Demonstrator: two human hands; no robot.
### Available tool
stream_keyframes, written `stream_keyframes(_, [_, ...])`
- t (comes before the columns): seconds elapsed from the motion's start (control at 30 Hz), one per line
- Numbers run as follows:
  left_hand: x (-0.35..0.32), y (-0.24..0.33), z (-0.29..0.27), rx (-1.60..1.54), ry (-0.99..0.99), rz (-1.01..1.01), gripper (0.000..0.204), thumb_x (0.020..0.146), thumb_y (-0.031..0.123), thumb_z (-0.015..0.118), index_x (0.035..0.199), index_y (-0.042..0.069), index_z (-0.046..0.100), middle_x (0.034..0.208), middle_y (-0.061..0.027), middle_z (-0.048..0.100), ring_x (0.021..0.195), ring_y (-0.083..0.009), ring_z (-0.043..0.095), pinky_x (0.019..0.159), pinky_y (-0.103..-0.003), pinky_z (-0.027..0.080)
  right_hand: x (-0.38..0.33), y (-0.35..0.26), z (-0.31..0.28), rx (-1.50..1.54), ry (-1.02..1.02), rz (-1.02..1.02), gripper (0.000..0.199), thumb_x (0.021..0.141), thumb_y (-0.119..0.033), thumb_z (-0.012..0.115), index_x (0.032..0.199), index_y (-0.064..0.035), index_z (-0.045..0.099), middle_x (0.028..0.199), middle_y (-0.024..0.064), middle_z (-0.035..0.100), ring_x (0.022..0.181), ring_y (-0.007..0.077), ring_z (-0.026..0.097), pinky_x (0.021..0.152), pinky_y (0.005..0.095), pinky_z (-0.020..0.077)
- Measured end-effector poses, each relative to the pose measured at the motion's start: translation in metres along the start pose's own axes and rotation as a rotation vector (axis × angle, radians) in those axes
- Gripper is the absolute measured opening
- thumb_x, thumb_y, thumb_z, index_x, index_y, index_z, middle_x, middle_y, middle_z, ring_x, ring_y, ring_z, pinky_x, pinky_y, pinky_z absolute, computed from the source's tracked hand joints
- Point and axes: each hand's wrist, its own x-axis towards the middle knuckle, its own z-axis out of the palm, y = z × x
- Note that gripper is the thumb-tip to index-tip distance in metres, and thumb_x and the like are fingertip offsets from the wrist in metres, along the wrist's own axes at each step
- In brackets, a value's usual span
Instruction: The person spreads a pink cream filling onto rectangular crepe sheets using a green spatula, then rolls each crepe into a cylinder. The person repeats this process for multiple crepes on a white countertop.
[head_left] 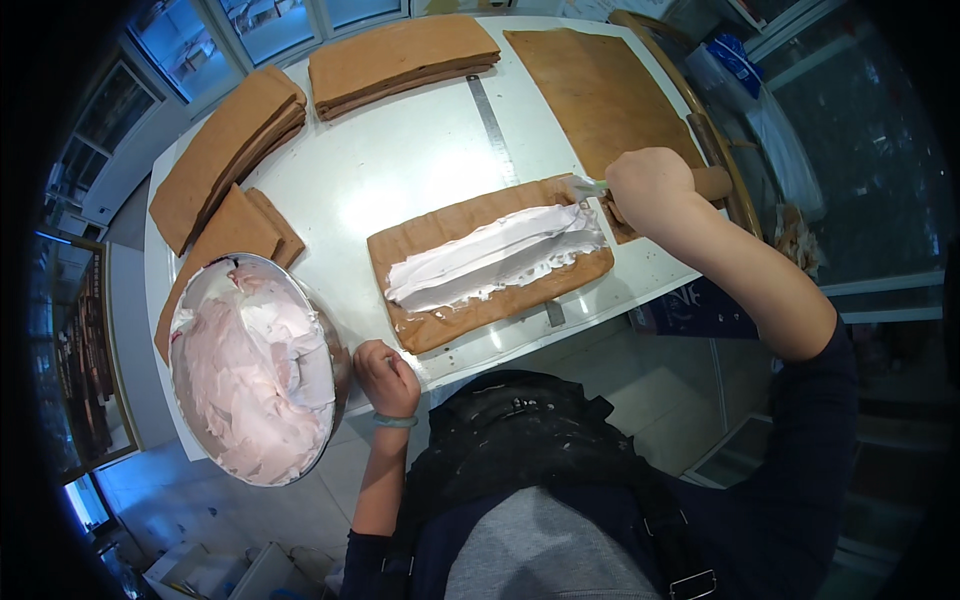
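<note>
A rectangular brown sponge cake sheet (400, 240) lies on the white table before me, with a thick band of pale pink-white cream (480, 262) spread lengthwise along its middle. My right hand (650, 188) is closed around a spatula (584, 186), whose blade is at the cake's far right corner, by the end of the cream; most of its handle is hidden in my grip. At the near table edge, my left hand (388, 378) is curled into a loose fist. Just left of it stands a large metal bowl (343, 375) of pale pink cream (250, 370).
Stacked brown cake slabs (400, 62) sit at the far side, with another stack (228, 150) at the left and cut pieces (240, 232) behind the bowl. A flat brown sheet (600, 95) covers the far right. A metal ruler (489, 125) lies across the table. A rolling pin (712, 182) is at the right.
</note>
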Motion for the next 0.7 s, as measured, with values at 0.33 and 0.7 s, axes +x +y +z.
stream_keyframes(0.33, [-0.001,0.001,-0.001,0.001,-0.007,-0.01,0.026,0.081,-0.005,0.058,0.104,0.004,0.05,0.106,-0.0183,0.055,0.103,-0.0423,0.053,0.099,-0.053,0.039,-0.002,-0.07,-0.04,0.005,0.092,-0.291,0.01,0.085,-0.009,0.07,0.088,-0.0104,0.079,0.087,0.0087,0.077,0.084,0.0232,0.076,0.067,0.0338,0.0586])
stream_keyframes(0.7, [0.003,0.004,-0.004,0.012,0.053,0.003,0.024,0.08,-0.003,0.059,0.102,0.004,0.051,0.102,-0.0176,0.056,0.097,-0.0411,0.056,0.095,-0.052,0.044,-0.002,-0.145,-0.113,0.309,0.127,-0.548,0.014,0.089,-0.011,0.068,0.095,-0.0042,0.079,0.087,0.0145,0.076,0.082,0.0251,0.075,0.07,0.0355,0.0587])
